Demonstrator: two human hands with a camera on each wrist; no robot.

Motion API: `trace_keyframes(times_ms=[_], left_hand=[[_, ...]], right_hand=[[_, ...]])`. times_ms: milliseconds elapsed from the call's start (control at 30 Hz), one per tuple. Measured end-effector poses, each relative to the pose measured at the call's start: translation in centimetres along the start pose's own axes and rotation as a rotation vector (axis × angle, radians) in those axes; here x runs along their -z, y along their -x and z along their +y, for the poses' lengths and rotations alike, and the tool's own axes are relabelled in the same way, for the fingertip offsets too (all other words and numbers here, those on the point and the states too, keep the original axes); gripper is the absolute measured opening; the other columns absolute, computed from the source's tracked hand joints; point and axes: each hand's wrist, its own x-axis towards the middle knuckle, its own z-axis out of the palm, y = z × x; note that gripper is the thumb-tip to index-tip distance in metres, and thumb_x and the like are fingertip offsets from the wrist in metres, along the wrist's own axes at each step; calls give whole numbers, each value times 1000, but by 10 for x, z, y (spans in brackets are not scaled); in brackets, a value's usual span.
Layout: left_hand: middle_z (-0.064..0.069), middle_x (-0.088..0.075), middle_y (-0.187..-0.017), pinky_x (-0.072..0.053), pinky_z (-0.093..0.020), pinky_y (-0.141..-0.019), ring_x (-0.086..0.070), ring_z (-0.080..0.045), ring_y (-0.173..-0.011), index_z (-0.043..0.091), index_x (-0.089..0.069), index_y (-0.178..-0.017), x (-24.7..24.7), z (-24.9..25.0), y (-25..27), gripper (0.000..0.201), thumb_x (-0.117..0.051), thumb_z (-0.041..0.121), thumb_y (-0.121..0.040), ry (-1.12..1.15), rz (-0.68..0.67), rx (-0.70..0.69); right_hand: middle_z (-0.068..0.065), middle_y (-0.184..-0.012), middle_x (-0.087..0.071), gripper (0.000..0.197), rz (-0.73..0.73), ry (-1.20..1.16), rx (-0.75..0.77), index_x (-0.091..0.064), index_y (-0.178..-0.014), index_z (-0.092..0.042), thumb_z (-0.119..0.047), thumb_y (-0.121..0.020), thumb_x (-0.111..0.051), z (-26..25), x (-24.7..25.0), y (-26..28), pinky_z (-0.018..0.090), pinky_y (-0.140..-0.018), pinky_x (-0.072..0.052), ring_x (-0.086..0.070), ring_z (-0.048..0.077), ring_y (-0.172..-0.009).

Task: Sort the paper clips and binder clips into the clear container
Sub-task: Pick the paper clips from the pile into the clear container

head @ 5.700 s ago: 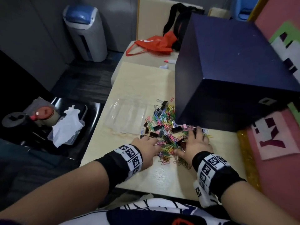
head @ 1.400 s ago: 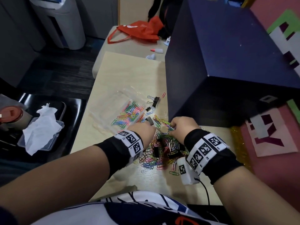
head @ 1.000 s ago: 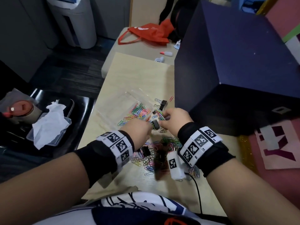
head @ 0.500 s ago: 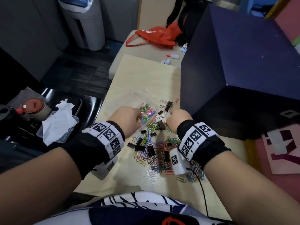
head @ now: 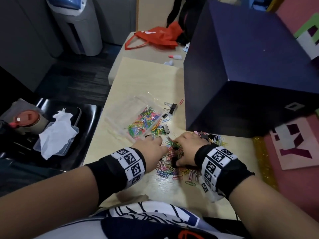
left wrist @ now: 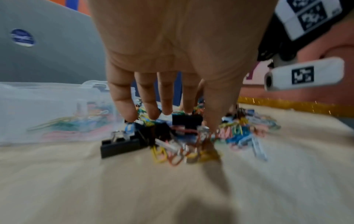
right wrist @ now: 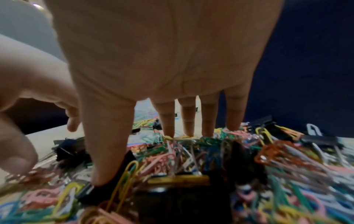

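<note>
1. Right hand (head: 185, 149) spread palm-down over heap of clips (head: 174, 163); fingers (right wrist: 168, 121) straight, tips planted among coloured paper clips (right wrist: 210, 153), thumb pressing against a black binder clip (right wrist: 107, 188). Nothing pinched or enclosed.
2. Left hand (head: 150, 149) alongside, at left edge of same heap; fingers (left wrist: 122, 103) extended downward and slightly parted, tips touching clips beneath. Thumb reaching into tangle. Holding nothing that can be made out; wrist view blurred.
3. Hands close together, nearly touching above heap.
4. Heap on pale wooden table (head: 138, 80), near front edge, just ahead of the person's torso. Mixed colours: green, pink, yellow, blue, orange; several black binder clips buried in it.
5. Clear container (head: 124, 116) on table beyond left hand, just past heap. Coloured paper clips already inside, seen through wall in left wrist view (left wrist: 57, 106).
6. Loose stragglers between container and big box: a few black binder clips (head: 172, 107), a blue paper clip, a lone red one close to box wall.
7. More clips and binder clips at base of large dark blue box (head: 241, 75), right of right hand. Box standing on table's right side, touching or almost touching edge of heap.
8. Both wrists in black bands with white marker tags (head: 131, 163).
9. Off table, left: black tray with crumpled white tissue (head: 57, 131) in shallow plastic tub; red-lidded cup next to it.
10. Far end: orange bag (head: 155, 37) on a second surface; grey bin (head: 81, 26) on floor.
</note>
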Motion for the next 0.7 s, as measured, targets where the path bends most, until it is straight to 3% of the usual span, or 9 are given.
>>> trace_keyframes(times_ms=[167, 267, 367, 467, 533, 600, 700], left_hand=[[-10, -48, -116, -49, -41, -88, -48, -30, -109, 13, -49, -123, 1, -4, -2, 40, -53, 1, -85, -8, 5, -7], [-9, -51, -107, -50, -38, -79, -55, -28, -98, 11, -53, -116, 4, -7, -6, 32, -53, 1, -86, -15, 11, 15], [-7, -54, -100, -48, -35, -71, -58, -26, -92, 11, -57, -108, 4, -8, -10, 20, -52, 6, -90, -8, 19, 30], [-7, -56, -99, -47, -34, -72, -58, -26, -92, 12, -56, -105, 4, -8, -15, 16, -48, 7, -92, 17, 90, 35], [-7, -56, -101, -52, -38, -77, -57, -27, -95, 13, -54, -109, 3, -5, -16, 20, -46, 8, -90, 51, 118, 40], [-6, -54, -105, -53, -42, -79, -54, -27, -99, 15, -52, -115, 3, 3, -15, 27, -49, 16, -89, 54, 101, 37], [-6, -50, -110, -51, -39, -78, -53, -28, -103, 19, -47, -122, 2, 15, -14, 40, -58, 30, -85, 1, 18, 40]], right_hand=[[-1, -135, -41, 73, 28, -168, -27, -42, -139, -31, -51, -76, -72, 5, -9, 6, 40, -108, -35, -35, 24, -131], [1, -131, -45, 54, 83, -220, -36, -47, -136, -28, -39, -86, -66, 9, -14, 11, 37, -106, -39, -43, 22, -126], [1, -125, -49, 34, 160, -229, -41, -56, -124, -25, -15, -91, -55, 16, -16, 15, 31, -98, -42, -49, 22, -117], [4, -131, -49, 38, 241, -253, -108, -60, -117, -25, -3, -89, -50, 26, -15, 20, 30, -100, -40, -48, 22, -121], [4, -127, -51, 29, 315, -244, -141, -60, -114, -24, -11, -90, -52, 31, -11, 30, 32, -98, -44, -51, 22, -115], [3, -116, -55, 18, 259, -193, -171, -59, -107, -22, -25, -89, -57, 33, -8, 42, 32, -89, -48, -55, 21, -100], [3, -110, -58, 47, 28, -154, -192, -52, -111, -18, -52, -80, -66, 27, -17, 56, 32, -80, -50, -55, 20, -93]])
